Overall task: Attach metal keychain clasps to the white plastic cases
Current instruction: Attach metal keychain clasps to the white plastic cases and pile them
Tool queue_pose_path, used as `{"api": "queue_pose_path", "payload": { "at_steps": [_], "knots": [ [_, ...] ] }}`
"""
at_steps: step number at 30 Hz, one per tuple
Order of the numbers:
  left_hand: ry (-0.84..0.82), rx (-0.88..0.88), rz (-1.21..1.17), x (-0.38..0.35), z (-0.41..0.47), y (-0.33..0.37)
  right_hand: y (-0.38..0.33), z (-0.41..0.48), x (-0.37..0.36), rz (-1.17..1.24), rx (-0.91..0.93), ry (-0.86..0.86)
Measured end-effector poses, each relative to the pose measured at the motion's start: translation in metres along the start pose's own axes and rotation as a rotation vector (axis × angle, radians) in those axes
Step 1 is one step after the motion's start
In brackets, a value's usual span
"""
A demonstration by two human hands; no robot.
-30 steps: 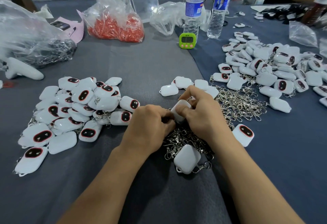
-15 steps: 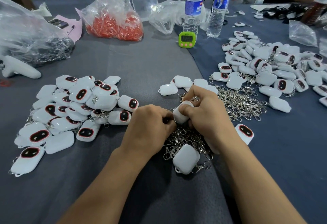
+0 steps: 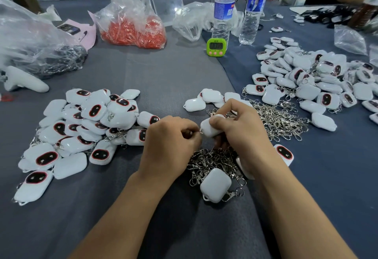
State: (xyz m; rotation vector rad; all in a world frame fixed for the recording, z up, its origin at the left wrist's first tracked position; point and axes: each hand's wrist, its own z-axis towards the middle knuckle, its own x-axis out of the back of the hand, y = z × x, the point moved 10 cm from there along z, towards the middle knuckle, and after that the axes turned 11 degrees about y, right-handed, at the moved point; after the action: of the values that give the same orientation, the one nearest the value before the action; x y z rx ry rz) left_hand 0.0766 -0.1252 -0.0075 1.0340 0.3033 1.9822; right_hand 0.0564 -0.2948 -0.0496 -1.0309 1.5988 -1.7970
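The right hand (image 3: pixel 241 134) is closed round a white case (image 3: pixel 210 129). Its thumb presses on top and the other fingers curl beneath, so the small loop at the case's corner points left toward the other hand. The left hand (image 3: pixel 171 142) meets it there with fingers curled tight, thumb and forefinger pinched together right at that loop. A glint of metal shows between the fingertips and the case. I take it to be the clasp (image 3: pixel 201 132), though most of it is hidden in the fist. By the look of it, the clasp's ring is being worked through the loop, one hand steadying while the other threads.

Both hands hover just above a heap of loose clasps (image 3: pixel 212 160) lying directly under the grip, handy for the left hand to drop and pick the next one. On the near edge of that heap lies a second case (image 3: pixel 215 185) with a clasp at its corner, seemingly attached.

Just beyond the grip sit a few bare cases (image 3: pixel 204 99), probably the supply for the right hand. Further right of the grip more clasps (image 3: pixel 280 119) spread out, and past them is a big pile of cases (image 3: pixel 317 79). Left of the grip is another pile (image 3: pixel 81 128), several showing metal at their corners, so these are likely the done ones. Well beyond, a green timer (image 3: pixel 216 46) stands on the cloth-covered table (image 3: pixel 163 79) in front of water bottles (image 3: pixel 223 9).
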Motion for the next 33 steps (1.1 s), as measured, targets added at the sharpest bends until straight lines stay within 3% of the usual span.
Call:
{"api": "queue_pose_path", "payload": {
  "at_steps": [6, 13, 17, 20, 23, 29, 33],
  "knots": [
    [-0.138, 0.393, -0.469, -0.02, -0.001, -0.031, 0.004, -0.009, -0.003, 0.284, -0.217, -0.06],
    [-0.158, 0.54, -0.74, -0.028, -0.004, -0.028, 0.002, -0.017, -0.011, 0.46, -0.339, -0.122],
    [-0.146, 0.419, -0.734, -0.017, 0.004, -0.02, -0.003, -0.018, -0.012, 0.443, -0.294, -0.14],
    [-0.219, 0.184, -0.473, -0.012, 0.008, -0.009, -0.002, -0.016, -0.01, 0.387, -0.257, -0.108],
    [-0.145, -0.01, -0.255, -0.003, 0.012, 0.002, 0.001, -0.017, -0.012, 0.45, -0.291, -0.066],
    [-0.02, 0.393, -0.605, -0.013, 0.001, -0.018, 0.002, -0.019, -0.019, 0.656, -0.396, -0.063],
    [0.019, 0.42, -0.671, -0.012, 0.001, -0.015, 0.005, -0.021, -0.022, 0.721, -0.432, -0.062]
  ]
}}
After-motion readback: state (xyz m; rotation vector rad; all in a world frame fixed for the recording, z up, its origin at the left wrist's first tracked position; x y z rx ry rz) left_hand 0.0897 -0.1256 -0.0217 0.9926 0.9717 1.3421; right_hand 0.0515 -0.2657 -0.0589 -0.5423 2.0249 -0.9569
